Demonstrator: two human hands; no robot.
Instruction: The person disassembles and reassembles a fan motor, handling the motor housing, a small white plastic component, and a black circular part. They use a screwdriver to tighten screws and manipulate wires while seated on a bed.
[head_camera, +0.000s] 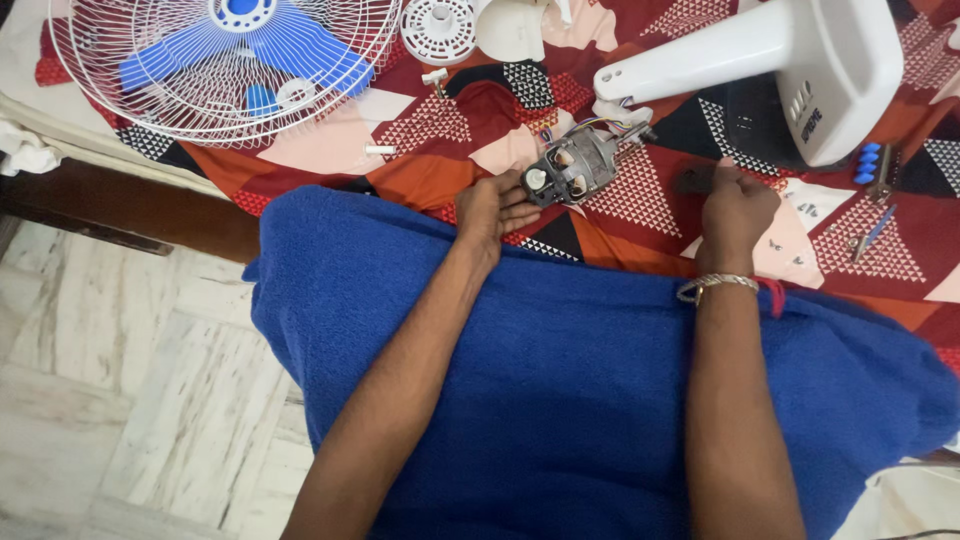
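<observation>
A small grey fan motor (575, 165) with coloured wires lies on a red patterned bedspread (450, 170). My left hand (495, 210) rests against the motor's near left side, fingers touching it. My right hand (735, 215) is closed on a small dark part (693, 180) to the right of the motor; a silver bracelet circles that wrist. A blue cloth (560, 380) covers my lap under both forearms.
A white fan stand and base (800, 60) lies at the top right. A wire grille with blue blades (225, 65) sits at the top left. White plastic covers (440, 28), small white pieces, a blue-handled tool (872, 235) and blue knobs (868, 163) lie about. Marble floor at left.
</observation>
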